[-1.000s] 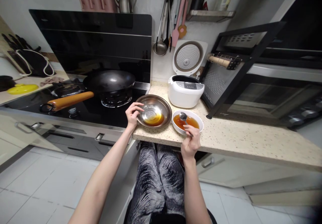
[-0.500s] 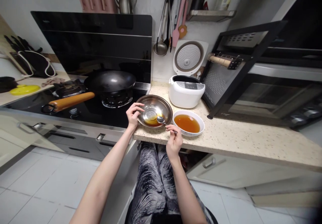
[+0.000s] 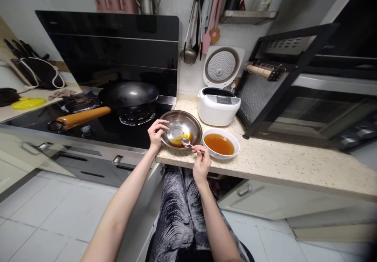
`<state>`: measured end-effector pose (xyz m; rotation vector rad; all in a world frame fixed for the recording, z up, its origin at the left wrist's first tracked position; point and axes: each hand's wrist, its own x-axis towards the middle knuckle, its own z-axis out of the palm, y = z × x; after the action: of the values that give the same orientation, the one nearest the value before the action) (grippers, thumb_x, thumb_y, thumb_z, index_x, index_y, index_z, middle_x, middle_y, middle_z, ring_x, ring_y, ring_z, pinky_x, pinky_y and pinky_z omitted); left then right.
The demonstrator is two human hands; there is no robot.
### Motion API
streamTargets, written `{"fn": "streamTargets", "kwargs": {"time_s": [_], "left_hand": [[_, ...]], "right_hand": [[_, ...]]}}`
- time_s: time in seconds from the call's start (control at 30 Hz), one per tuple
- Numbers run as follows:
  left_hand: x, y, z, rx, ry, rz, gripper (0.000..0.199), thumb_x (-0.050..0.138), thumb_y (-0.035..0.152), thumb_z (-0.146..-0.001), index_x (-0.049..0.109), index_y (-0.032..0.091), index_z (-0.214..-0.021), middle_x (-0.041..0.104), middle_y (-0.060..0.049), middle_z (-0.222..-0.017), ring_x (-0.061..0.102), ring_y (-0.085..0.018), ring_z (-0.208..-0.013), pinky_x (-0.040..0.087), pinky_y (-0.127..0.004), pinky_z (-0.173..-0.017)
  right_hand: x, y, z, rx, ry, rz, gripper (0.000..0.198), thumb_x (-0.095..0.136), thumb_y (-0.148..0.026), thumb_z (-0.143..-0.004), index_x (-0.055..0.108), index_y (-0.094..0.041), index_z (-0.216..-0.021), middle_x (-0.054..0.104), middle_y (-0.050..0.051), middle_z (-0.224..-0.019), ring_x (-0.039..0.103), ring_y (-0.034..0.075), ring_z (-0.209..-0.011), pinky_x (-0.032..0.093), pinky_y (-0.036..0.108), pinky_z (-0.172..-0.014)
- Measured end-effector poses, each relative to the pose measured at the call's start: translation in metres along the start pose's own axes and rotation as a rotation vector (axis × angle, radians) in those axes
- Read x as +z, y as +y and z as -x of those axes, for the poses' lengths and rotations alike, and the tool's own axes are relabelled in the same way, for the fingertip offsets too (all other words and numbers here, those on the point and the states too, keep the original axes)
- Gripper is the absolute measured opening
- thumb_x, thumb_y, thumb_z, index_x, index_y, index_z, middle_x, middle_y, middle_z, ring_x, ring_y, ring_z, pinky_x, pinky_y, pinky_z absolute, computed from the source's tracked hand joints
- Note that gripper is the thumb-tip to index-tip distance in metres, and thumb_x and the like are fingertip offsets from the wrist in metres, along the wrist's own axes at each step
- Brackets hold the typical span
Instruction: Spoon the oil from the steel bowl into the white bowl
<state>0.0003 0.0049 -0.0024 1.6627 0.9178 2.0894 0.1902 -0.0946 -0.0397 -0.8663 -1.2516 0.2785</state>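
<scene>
A stainless steel bowl [image 3: 193, 125] sits at the counter's front left corner, tipped a little, with amber liquid [image 3: 180, 141] pooled at its near side. My left hand [image 3: 156, 133] grips its left rim, fingers over the edge. In my right hand [image 3: 202, 164] is a metal spoon [image 3: 185, 141], pinched by the handle, its head low over the liquid inside the bowl. Whether the spoon touches the liquid I cannot tell. Right beside it stands a white bowl [image 3: 237, 146] holding reddish-brown liquid, close to my right hand.
Behind the bowls is a white rice cooker [image 3: 219, 111] with its lid up. A black wok [image 3: 129, 94] with a wooden handle [image 3: 84, 119] rests on the stove at left. An oven [image 3: 321, 113] stands on the right. Utensils hang from the wall.
My right hand has shifted slightly left, bringing the spoon's head nearer the middle of the steel bowl's near side. My left hand stays on the rim.
</scene>
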Motion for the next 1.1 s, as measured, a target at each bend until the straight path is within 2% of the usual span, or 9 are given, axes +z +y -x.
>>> {"fn": "streamTargets", "kwargs": {"time_s": [1.1], "left_hand": [[-0.0001, -0.0009, -0.0002, 0.032, -0.001, 0.022, 0.029, 0.050, 0.008, -0.062, 0.075, 0.021, -0.061, 0.077, -0.005, -0.090, 0.064, -0.023, -0.086, 0.046, -0.035, -0.074]], "right_hand": [[0.0049, 0.0022, 0.0021, 0.022, -0.005, -0.014, 0.022, 0.045, -0.031, -0.106, 0.059, -0.023, -0.092, 0.070, 0.003, -0.089, 0.067, 0.016, -0.085, 0.055, 0.031, -0.080]]}}
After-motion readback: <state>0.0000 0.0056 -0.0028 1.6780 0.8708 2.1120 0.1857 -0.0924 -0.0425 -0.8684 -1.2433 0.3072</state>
